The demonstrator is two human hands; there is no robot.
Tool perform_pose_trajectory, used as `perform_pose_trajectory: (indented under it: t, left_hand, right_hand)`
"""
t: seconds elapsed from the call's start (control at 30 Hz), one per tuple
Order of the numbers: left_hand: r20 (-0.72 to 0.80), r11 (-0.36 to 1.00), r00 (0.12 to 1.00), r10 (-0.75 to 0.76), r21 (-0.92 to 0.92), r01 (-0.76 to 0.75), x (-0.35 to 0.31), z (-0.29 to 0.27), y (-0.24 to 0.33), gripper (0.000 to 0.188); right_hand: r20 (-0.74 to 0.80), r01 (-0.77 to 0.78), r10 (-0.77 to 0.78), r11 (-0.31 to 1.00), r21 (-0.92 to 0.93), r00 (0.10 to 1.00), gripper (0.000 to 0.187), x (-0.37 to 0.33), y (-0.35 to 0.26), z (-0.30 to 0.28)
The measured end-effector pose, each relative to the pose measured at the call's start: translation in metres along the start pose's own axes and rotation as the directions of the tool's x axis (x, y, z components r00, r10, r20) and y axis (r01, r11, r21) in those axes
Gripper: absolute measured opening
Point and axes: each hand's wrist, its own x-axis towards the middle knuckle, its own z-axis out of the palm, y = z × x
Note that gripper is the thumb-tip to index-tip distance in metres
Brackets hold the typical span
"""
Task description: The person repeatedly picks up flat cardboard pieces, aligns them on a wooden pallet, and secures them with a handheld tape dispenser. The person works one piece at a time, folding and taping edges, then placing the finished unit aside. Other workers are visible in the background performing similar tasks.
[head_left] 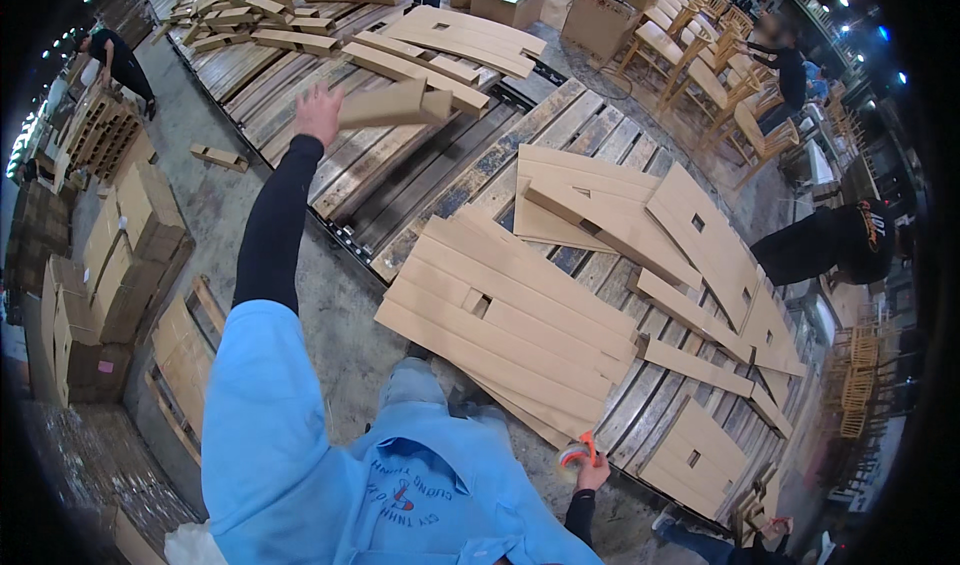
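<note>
My left hand (318, 115) reaches far out at the end of my stretched arm, its fingers apart. Right beside its fingers is the end of a folded cardboard beam (395, 106); I cannot tell whether they touch. That beam is over the slatted wooden platform, near other long folded cardboard pieces (415, 73). Low at the right, my right hand (594, 473) is closed around an orange tape dispenser (580, 453) with a roll of tape. Close to it lies a stack of flat creased cardboard sheets (510, 300) with a square cut-out.
More cardboard sheets and strips (690, 315) cover the slatted platform (610, 125) at the right. Folded cardboard beams (245, 15) are heaped at the far left. Stacked cartons (120, 255) stand on the left. Wooden chairs (700, 65) and several people are around.
</note>
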Motion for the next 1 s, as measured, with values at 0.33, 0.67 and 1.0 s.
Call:
perform_pose_trajectory:
  t: [0.33, 0.67, 1.0]
  left_hand:
    - [0.327, 0.784, 0.784, 0.528, -0.541, -0.303, -0.223, 0.100, 0.170, 0.052]
    - [0.371, 0.489, 0.348, 0.861, -0.791, -0.367, -0.342, 0.041, 0.235, 0.073]
    - [0.210, 0.328, 0.281, 0.936, -0.810, -0.486, -0.356, 0.057, 0.258, 0.062]
  right_hand:
    - [0.063, -0.005, 0.000, 0.997, 0.077, 0.998, 0.069, -0.066, -0.035, 0.127]
    - [0.002, -0.174, 0.174, 0.984, 0.030, 0.985, 0.074, -0.153, -0.041, 0.146]
    - [-0.137, -0.319, 0.372, 0.898, 0.305, 0.918, 0.018, -0.153, -0.083, 0.100]
